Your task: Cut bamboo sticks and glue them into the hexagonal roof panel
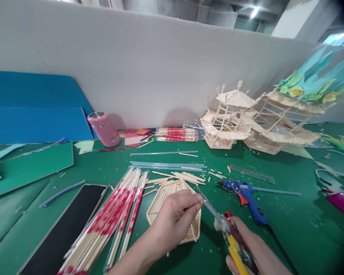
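Observation:
My left hand (172,219) pinches a thin wooden stick at its fingertips, above a flat hexagonal panel of glued sticks (166,198) on the green table. My right hand (255,250) grips cutting pliers with red and yellow handles (232,235); their metal jaws (208,204) meet the stick right at my left fingertips. A bundle of wrapped chopsticks (109,221) lies just left of the panel.
A blue glue gun (246,196) lies right of the panel. Loose sticks (186,176) and blue strips lie behind it. Stick-built pavilion models (246,118) stand at the back right, a pink bottle (103,128) at the back left, and a black phone-like slab (63,233) at front left.

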### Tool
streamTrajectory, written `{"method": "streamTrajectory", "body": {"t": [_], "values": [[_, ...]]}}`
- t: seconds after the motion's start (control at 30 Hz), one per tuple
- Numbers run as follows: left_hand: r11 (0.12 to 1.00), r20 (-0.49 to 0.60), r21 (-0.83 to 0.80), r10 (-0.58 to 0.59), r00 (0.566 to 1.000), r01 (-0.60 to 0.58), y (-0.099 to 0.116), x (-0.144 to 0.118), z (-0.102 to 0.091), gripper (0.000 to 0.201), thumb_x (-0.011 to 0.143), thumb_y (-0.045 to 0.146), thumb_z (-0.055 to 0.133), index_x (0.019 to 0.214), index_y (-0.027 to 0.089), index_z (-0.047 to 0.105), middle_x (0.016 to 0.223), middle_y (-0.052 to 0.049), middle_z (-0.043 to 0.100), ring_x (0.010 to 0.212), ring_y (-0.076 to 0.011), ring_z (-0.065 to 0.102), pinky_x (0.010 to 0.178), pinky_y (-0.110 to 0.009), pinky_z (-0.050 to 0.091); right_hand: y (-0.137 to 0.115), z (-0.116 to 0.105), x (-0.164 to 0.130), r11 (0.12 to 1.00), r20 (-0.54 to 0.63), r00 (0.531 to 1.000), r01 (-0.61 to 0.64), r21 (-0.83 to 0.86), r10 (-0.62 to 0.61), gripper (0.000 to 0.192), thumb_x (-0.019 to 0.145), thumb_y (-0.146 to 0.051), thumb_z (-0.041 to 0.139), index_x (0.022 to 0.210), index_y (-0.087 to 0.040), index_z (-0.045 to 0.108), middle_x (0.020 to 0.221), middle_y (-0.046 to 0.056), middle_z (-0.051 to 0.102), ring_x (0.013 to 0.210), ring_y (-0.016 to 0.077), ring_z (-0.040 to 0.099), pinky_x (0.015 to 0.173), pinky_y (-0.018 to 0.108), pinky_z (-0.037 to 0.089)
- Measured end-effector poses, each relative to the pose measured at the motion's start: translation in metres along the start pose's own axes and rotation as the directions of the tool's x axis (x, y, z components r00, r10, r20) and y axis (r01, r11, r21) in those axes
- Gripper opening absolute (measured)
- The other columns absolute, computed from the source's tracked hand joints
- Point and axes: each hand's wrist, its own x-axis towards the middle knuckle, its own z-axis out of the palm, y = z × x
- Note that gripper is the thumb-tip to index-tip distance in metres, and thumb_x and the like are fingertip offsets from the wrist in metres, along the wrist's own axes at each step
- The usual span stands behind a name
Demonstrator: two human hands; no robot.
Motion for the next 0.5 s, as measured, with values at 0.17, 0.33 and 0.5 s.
{"method": "streamTrajectory", "body": {"t": [0.17,0.33,0.5], "values": [[1.0,0.0,0.007,-0.004,1.0,0.004,-0.0007,0.0,0.0003,0.027,0.085,0.021,0.04,0.079,0.015,0.066,0.066,-0.006,0.055,0.063,-0.0154,0.047,0.058,-0.025,0.034,0.0073,0.0006,0.0002,0.998,-0.053,0.998,-0.027,-0.048,0.024,0.069,0.067,-0.04,0.058,0.126,-0.013,0.036,0.088,0.011,0.061,0.079,0.0228,0.061,0.069,0.026,0.048],[1.0,-0.004,0.001,0.003,1.0,-0.003,-0.0004,0.0001,0.0004,0.027,0.085,0.021,0.041,0.078,0.016,0.066,0.065,-0.006,0.055,0.063,-0.015,0.047,0.058,-0.025,0.034,0.0046,0.0002,-0.0021,1.0,0.012,1.0,-0.012,0.008,0.011,0.067,0.07,-0.037,0.055,0.127,-0.011,0.034,0.088,0.01,0.062,0.077,0.0206,0.061,0.069,0.025,0.048],[1.0,0.002,0.018,0.007,1.0,-0.007,-0.0003,-0.0003,0.0009,0.028,0.086,0.021,0.04,0.078,0.013,0.066,0.064,-0.005,0.053,0.062,-0.014,0.047,0.058,-0.024,0.035,-0.0001,0.0004,-0.0017,1.0,-0.041,0.999,0.004,-0.017,-0.005,0.059,0.068,-0.034,0.057,0.122,-0.015,0.041,0.078,0.006,0.063,0.069,0.0186,0.061,0.061,0.022,0.049]]}}
